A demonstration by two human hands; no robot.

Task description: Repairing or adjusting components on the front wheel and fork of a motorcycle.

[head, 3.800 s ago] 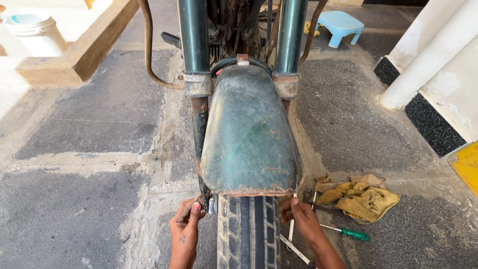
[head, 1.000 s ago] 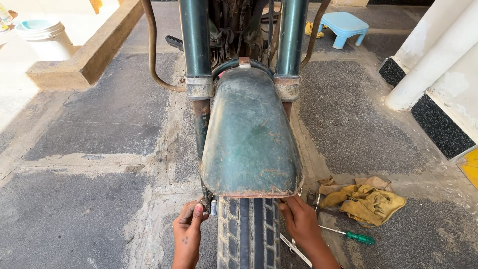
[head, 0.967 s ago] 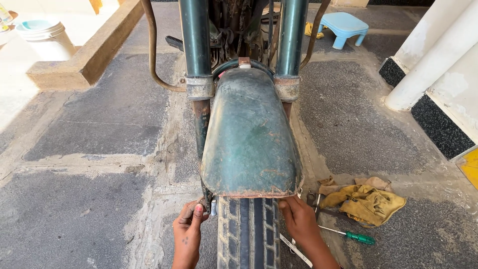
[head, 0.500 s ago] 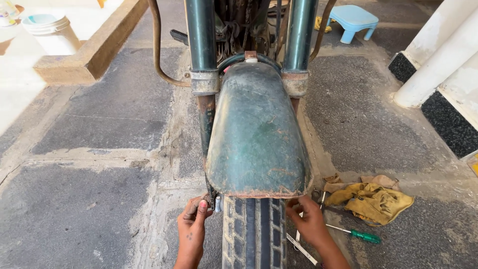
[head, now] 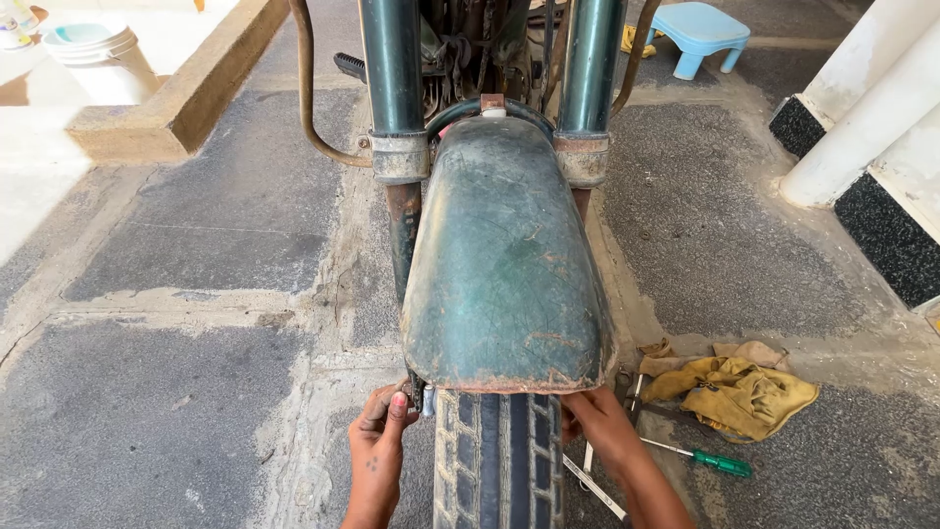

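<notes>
A worn dark-green front mudguard (head: 504,264) covers a motorcycle's front tyre (head: 499,456), with two fork legs (head: 392,88) rising behind it. My left hand (head: 377,441) pinches a small metal fastener at the mudguard's lower left corner. My right hand (head: 597,421) reaches under the lower right corner, its fingertips hidden by the rusty rim. I cannot tell what it holds there.
A yellow rag (head: 734,387) lies on the concrete to the right, with a green-handled screwdriver (head: 705,458) and metal tools (head: 597,485) beside it. A blue stool (head: 700,34) stands far back, white pillars (head: 871,108) at right, a white bucket (head: 93,54) and kerb at left.
My view has drifted slightly; both hands stay at the mudguard's lower corners, the right one tucked a little further under the rim.
</notes>
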